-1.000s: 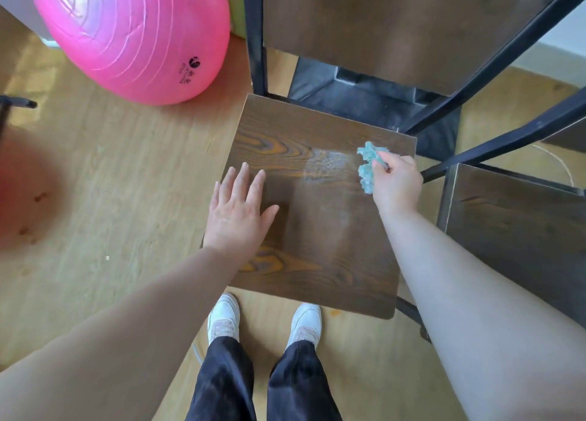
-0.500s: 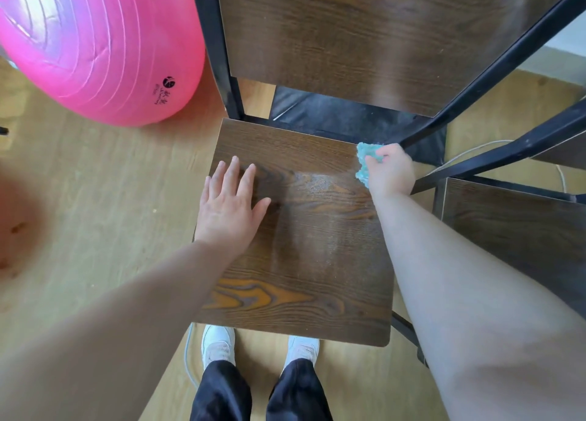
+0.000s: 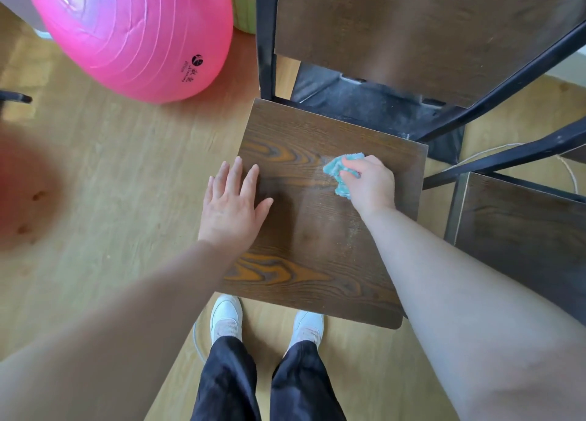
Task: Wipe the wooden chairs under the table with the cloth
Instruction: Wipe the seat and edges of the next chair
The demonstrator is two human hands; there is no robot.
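Pale wood-look flooring [image 3: 120,173] runs under everything, and nearest the camera a person's white shoes [image 3: 225,320] and dark trousers stand at the front edge of the wooden chair [image 3: 317,262], whose dark, grained seat has been drawn out from beneath the table [image 3: 412,27]. Pulled clear like this, the seat is open to a wipe from above, which is probably why it sits forward of the black metal frame. On the seat's left edge rests the left hand [image 3: 233,208], palm down and fingers [image 3: 250,179] spread nearly flat, gripping nothing; it looks placed there to steady the chair against the rubbing. Farther in, toward the back right of the seat, the right hand [image 3: 369,182] presses the cloth [image 3: 341,170] onto the wood, its fingers curled closed around a bunched turquoise wad, with only a ruffled edge showing past the knuckles. A faint pale sheen lies on the wood around and below the cloth; whether damp or dust I cannot tell. To the right a second chair seat [image 3: 523,230] sits just beside the first, seemingly not yet reached. Beyond, under the table, lies a dark mat [image 3: 380,109], and far left a large pink exercise ball [image 3: 133,33] rests on the floor.
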